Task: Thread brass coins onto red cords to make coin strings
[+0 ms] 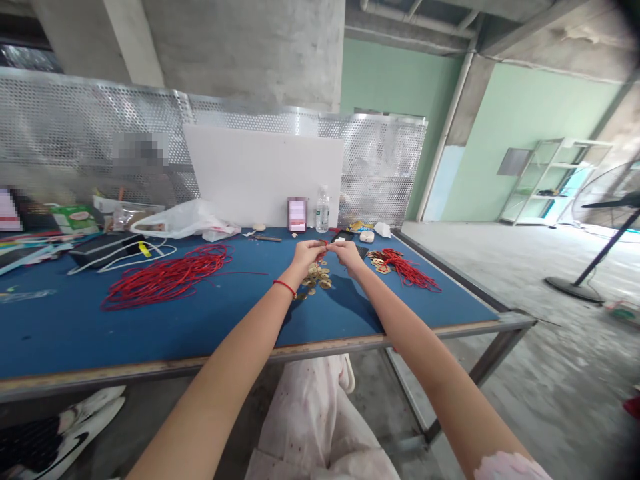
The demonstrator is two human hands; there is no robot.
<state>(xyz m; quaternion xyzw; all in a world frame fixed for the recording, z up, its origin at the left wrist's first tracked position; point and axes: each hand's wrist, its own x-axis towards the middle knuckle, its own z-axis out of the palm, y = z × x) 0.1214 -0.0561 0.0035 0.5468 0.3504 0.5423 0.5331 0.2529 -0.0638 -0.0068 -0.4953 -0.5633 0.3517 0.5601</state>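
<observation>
My left hand (307, 256) and my right hand (349, 255) meet above the blue table, fingertips pinched close together. Between them runs a short red cord (323, 253), held by both; its finer detail is too small to make out. Just below lies a loose pile of brass-coloured coins (317, 277). A large bundle of red cord (165, 277) spreads out to the left of my hands. On the right, a smaller bunch of cut red cords (410, 272) rests beside some gold-coloured pieces (381, 263).
A phone (297, 215) stands upright at the back next to a clear water bottle (323, 212). White plastic bags (187, 219), a black box (103, 250) and a white cable (150, 257) lie at the left. Another person's shoe (85, 433) shows below the table. A fan (595, 263) stands right.
</observation>
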